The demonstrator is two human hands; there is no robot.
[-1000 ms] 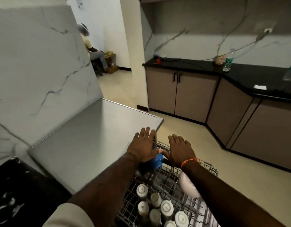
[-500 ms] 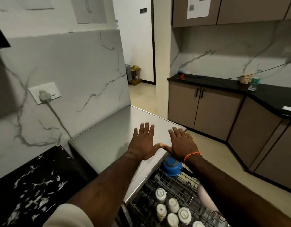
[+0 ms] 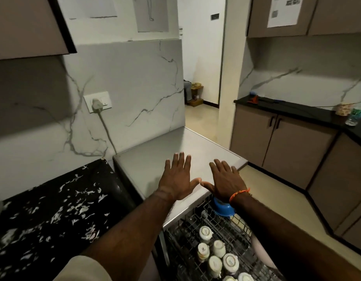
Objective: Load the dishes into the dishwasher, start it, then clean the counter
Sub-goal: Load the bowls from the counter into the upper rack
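Note:
The dishwasher's steel top fills the centre. My left hand and my right hand are held flat over its front edge, fingers straight and spread, thumbs almost meeting, holding nothing. Below them the wire rack is pulled out. It carries a blue bowl upside down at its far end, several white cups and a pale plate partly hidden by my right forearm.
A black speckled counter lies to the left of the dishwasher. A plug and cord hang on the marble wall behind. Across the floor a black counter over brown cabinets holds a bottle and small items.
My hands rose from the blue bowl and rack to above the dishwasher's steel top and spread apart. The view tilted up and shifted left.

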